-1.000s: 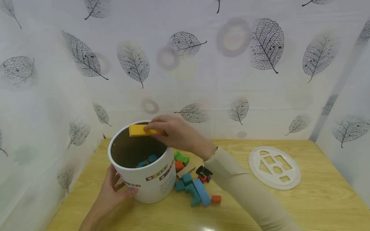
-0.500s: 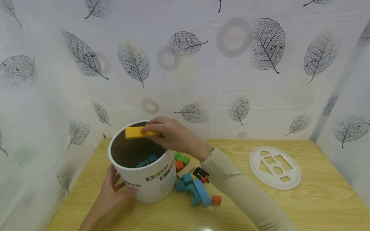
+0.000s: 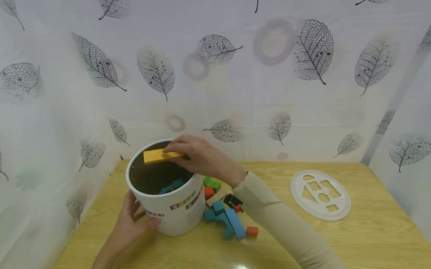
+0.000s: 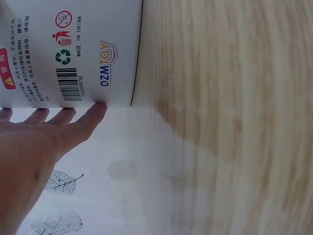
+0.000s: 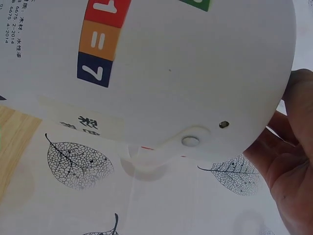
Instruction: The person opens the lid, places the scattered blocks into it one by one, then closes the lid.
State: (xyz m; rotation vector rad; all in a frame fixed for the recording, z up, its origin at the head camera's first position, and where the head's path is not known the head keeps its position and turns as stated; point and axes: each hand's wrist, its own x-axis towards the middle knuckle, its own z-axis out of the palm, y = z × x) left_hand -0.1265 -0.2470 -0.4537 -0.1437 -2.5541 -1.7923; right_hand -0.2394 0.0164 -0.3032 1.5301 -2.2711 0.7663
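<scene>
A white cylindrical tub [image 3: 170, 212] stands on the wooden table [image 3: 339, 249], with a few blue blocks [image 3: 172, 185] lying inside it. My right hand [image 3: 195, 155] pinches a long yellow block [image 3: 155, 155] and holds it over the tub's open mouth. My left hand [image 3: 132, 222] holds the tub's near left side, fingers pressed to its wall [image 4: 73, 54] in the left wrist view. The right wrist view shows the tub's outer wall [image 5: 161, 68] close up and part of my right hand [image 5: 288, 161].
Several loose blocks, blue [image 3: 233, 224], green [image 3: 211, 184], orange [image 3: 251, 231] and others, lie on the table right of the tub. A white round lid with shape cut-outs [image 3: 320, 194] lies at the right. Leaf-patterned curtains close the back and both sides.
My right hand has carried the yellow block a little left and down over the tub's mouth. The left hand and tub have stayed put.
</scene>
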